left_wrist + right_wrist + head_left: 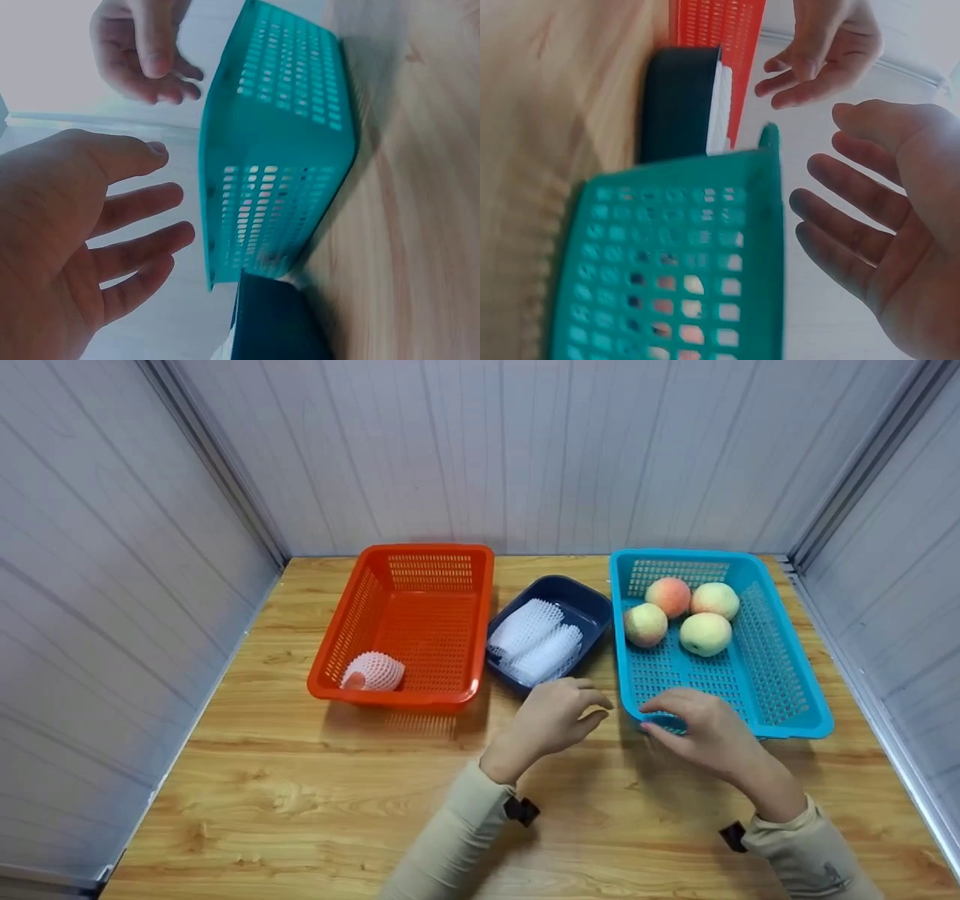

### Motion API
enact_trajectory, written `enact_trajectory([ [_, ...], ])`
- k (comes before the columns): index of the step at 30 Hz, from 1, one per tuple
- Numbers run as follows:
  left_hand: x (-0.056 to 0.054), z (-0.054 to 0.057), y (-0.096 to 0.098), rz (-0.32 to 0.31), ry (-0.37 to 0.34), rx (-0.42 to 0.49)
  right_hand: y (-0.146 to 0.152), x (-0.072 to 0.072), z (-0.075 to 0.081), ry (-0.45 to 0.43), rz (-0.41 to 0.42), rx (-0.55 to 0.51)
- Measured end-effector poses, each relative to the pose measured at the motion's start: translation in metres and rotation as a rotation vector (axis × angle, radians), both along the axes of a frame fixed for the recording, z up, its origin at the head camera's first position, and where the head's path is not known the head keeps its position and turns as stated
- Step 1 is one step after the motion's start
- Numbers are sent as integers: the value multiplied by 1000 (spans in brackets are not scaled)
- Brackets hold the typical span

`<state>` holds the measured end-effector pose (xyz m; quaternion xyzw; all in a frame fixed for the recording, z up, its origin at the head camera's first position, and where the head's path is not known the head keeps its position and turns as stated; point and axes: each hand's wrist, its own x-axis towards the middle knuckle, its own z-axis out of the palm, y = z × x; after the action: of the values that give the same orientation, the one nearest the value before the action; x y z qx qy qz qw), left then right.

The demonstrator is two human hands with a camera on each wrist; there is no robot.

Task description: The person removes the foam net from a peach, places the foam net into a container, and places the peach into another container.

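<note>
My left hand (556,717) hovers just in front of the small navy tray (576,598), its fingers relaxed around nothing. Near the front left corner of the blue basket (780,675) is my right hand (701,731), also holding nothing, its fingers loosely bent and spread in the right wrist view. In that basket lie several peaches (706,634) without wrapping. White foam net sleeves (527,626) rest in the navy tray. A peach in a foam net (375,670) sits in the front left corner of the red basket (427,622).
All three containers stand side by side on a wooden table (300,795), the navy tray between the two baskets. Pale panel walls (540,450) enclose the table at the back and both sides. The baskets have raised, perforated sides.
</note>
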<state>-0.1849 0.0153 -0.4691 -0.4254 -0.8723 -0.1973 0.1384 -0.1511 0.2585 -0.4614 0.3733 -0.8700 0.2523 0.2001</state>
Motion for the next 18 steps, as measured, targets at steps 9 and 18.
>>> enact_trajectory([
  [9,6,4,-27,60,-12,64,-19,3,-14,27,31,-21],
  [18,9,20,-67,176,-64,97,-50,-3,-14,40,94,-3],
])
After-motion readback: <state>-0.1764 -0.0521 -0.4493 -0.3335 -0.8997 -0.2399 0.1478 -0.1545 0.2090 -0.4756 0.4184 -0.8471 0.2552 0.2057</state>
